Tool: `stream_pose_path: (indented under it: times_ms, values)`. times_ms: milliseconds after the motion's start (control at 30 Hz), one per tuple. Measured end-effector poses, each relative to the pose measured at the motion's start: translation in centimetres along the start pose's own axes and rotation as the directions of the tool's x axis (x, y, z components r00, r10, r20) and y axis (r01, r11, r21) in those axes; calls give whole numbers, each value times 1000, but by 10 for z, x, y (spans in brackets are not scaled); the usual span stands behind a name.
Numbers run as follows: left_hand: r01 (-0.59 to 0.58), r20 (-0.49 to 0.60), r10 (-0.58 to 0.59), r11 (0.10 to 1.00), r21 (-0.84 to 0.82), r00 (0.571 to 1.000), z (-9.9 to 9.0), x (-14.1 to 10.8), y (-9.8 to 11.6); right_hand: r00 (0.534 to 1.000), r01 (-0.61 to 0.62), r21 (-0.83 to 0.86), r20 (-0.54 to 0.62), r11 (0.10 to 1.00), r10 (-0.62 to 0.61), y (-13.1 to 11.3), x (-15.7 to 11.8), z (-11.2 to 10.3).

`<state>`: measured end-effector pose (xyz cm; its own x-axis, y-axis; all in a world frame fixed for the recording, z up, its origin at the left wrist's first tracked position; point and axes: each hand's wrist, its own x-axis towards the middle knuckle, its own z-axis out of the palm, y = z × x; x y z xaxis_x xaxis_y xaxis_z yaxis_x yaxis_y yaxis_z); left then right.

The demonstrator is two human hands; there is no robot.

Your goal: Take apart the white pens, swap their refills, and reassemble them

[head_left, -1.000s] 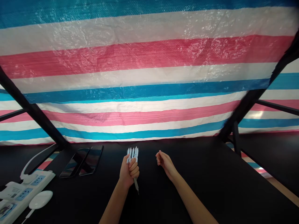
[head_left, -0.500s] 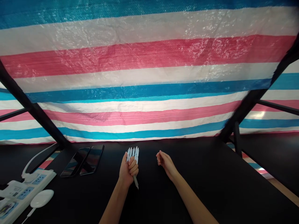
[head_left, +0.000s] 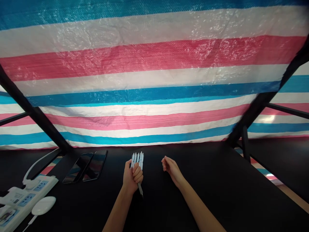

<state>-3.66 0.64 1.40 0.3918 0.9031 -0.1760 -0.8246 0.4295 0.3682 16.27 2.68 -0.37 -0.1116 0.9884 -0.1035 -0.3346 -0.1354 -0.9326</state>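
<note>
My left hand (head_left: 132,178) is wrapped round a pen (head_left: 140,190), whose grey lower end slants out below the fingers toward me. Most of its barrel is hidden in the fist. Just beyond that hand, several white pens (head_left: 138,157) lie side by side in a row on the black table (head_left: 154,206), their near ends covered by my fingers. To the right, my right hand (head_left: 171,168) rests on its side with fingers loosely curled together. Nothing shows in it, and it is apart from the pens.
Two dark phones (head_left: 78,168) lie at the left. Nearer me are a white power strip (head_left: 45,186) with plugs and a white puck-shaped device (head_left: 43,205) on a cable. Black frame bars (head_left: 45,124) slope down on both sides, and a striped tarp (head_left: 149,120) hangs behind.
My left thumb sits very slightly lower over the pen, and the pen's lower end looks a little darker. The right hand and the row of pens have not moved.
</note>
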Motion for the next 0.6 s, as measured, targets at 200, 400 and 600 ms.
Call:
stream_pose_path:
  times_ms: [200,400,600]
  values:
    - [-6,-5,6,1000,-4,1000,0,0,0,1000,-9,14,-1,1000,9,-1,-1,0]
    - [-21,-48,19,999,-38,999,3,-1,0,1000,-6,23,10,1000,6,1,0,-1]
    - [-4,-50,0,997,-76,999,5,0,-1,1000,-13,20,4,1000,12,1,0,-1]
